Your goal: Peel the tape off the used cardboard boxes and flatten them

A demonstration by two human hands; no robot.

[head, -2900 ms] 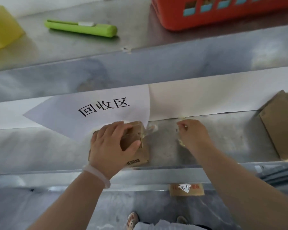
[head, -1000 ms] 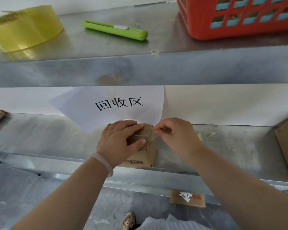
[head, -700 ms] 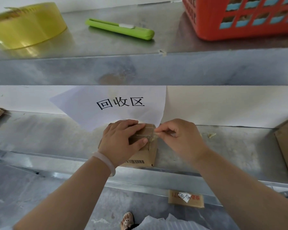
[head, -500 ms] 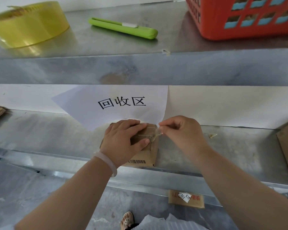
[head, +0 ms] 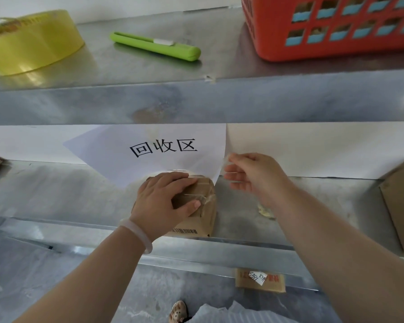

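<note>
A small brown cardboard box with a barcode label stands on the middle metal shelf. Stringy clear tape still crosses its top. My left hand grips the box from above, fingers over the top and thumb on the near face. My right hand is raised just right of the box and apart from it. It is blurred, and its thumb and forefinger pinch a thin clear strip of tape.
A paper sign hangs behind the box. Tape scraps lie on the shelf to the right, near a larger cardboard piece. On the upper shelf sit a yellow tape roll, a green utility knife and an orange basket.
My right hand left the box's top right corner, where it pinched tape, and rose up and to the right. The left hand kept hold of the box.
</note>
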